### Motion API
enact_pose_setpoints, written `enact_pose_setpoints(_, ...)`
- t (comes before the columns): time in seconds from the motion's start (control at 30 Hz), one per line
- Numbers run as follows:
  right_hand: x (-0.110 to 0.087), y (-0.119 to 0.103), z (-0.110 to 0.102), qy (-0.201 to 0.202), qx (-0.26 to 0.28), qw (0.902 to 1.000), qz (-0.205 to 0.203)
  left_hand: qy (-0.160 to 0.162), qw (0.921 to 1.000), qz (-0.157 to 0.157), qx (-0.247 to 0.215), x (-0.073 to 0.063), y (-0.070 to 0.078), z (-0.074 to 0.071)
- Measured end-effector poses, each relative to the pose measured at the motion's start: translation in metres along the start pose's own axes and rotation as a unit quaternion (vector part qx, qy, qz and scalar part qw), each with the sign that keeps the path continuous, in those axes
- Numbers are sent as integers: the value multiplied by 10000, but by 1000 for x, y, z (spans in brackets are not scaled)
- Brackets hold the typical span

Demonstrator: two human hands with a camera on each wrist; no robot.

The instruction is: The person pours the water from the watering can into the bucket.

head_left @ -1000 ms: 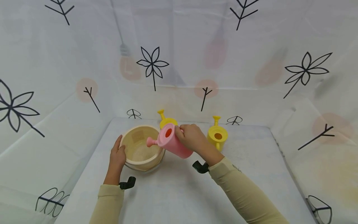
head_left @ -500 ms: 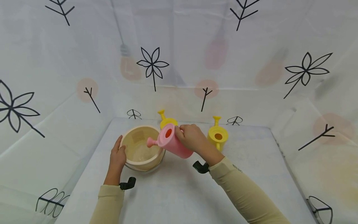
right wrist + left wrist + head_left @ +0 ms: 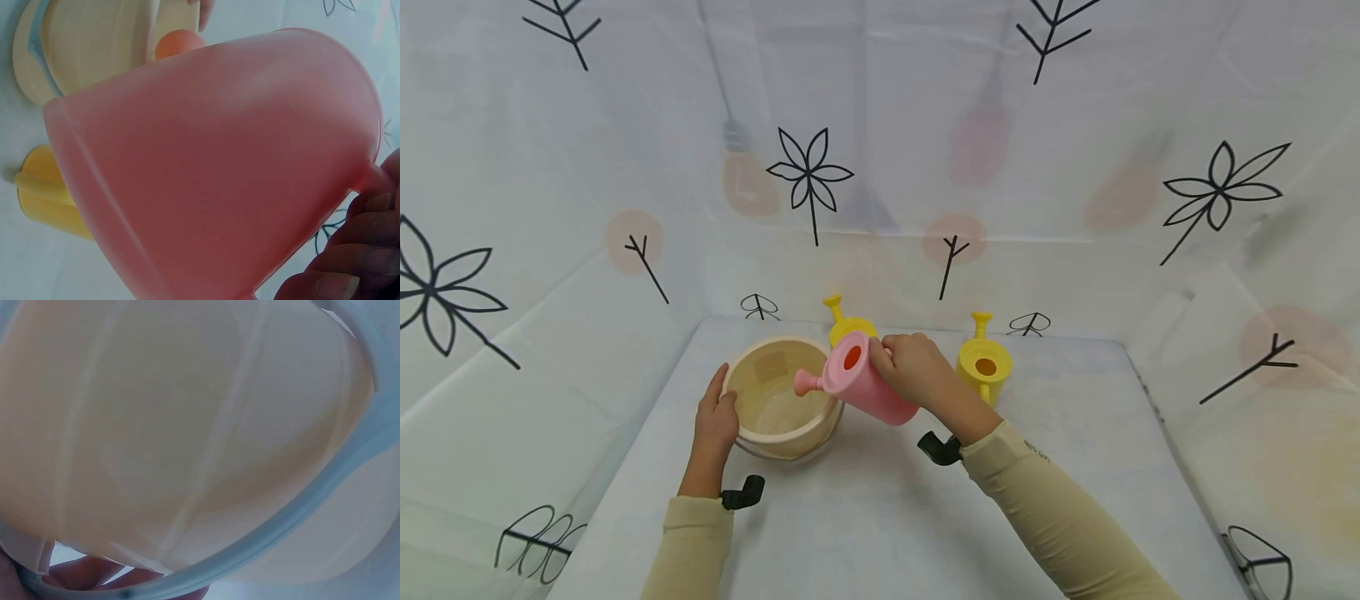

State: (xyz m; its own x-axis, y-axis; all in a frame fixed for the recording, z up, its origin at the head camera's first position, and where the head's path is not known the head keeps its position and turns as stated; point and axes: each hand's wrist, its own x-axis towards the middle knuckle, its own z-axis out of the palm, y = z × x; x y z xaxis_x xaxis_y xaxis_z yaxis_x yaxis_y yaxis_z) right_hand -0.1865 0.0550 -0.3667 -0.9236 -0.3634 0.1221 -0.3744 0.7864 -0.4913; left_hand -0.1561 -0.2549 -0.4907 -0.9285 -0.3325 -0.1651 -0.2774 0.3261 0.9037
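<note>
A cream bucket (image 3: pixel 786 446) stands on the white table, and my left hand (image 3: pixel 715 421) grips its left side at the rim. In the left wrist view the bucket wall (image 3: pixel 156 425) fills most of the frame, with a grey-blue handle (image 3: pixel 269 540) round it and part of my fingers below. My right hand (image 3: pixel 917 367) holds a pink watering can (image 3: pixel 868 396) by its handle, tilted left with the spout over the bucket's opening. The right wrist view shows curled fingers (image 3: pixel 353 256) at the can's handle. Whether water flows I cannot tell.
Behind the pink can stands a yellow watering can (image 3: pixel 852 327), partly hidden. Another yellow watering can (image 3: pixel 983 364) stands right of it, near my right forearm. A white patterned sheet (image 3: pixel 880 167) rises at the back and sides of the table (image 3: pixel 865 533).
</note>
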Motion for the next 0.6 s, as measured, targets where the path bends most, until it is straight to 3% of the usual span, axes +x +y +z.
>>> enact_pose_setpoints(0.6, 2, 4, 0, -22, 107, 9999, 36, 67, 10000, 18, -2, 1, -2, 2)
